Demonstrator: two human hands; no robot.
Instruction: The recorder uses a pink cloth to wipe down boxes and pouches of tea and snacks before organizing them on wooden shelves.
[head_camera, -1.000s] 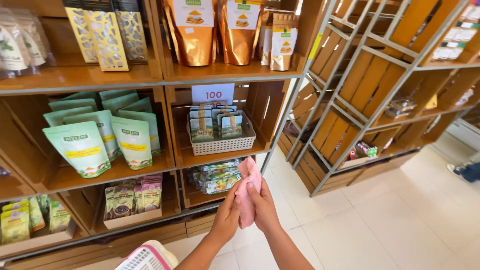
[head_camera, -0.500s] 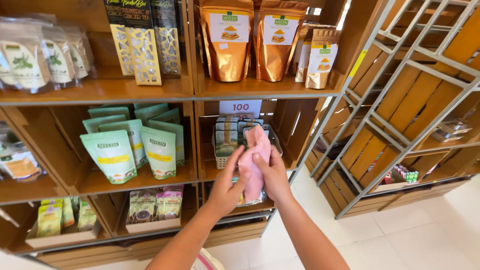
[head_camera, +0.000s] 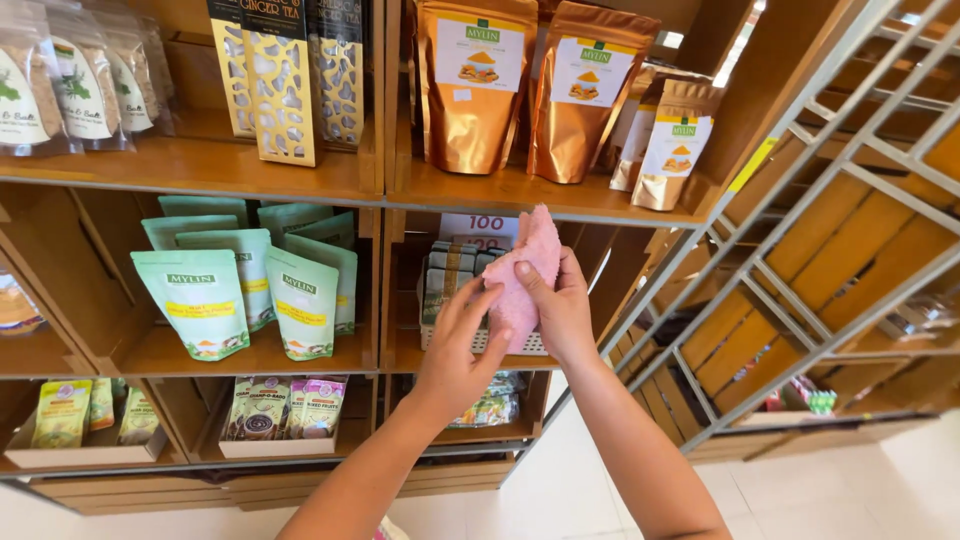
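Right hand (head_camera: 562, 305) gripping pink cloth (head_camera: 525, 272), left hand (head_camera: 462, 345) fingers spread touching it, white basket (head_camera: 478, 340) seemingly behind

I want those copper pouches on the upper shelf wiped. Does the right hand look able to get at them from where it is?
Probably yes. The right hand holds the pink cloth just below the shelf edge, and the copper pouches stand at the open front with nothing before them. The left hand touches the cloth too.

Bright daylight from upper right — sharp focus, slight wide-angle bend at edges.
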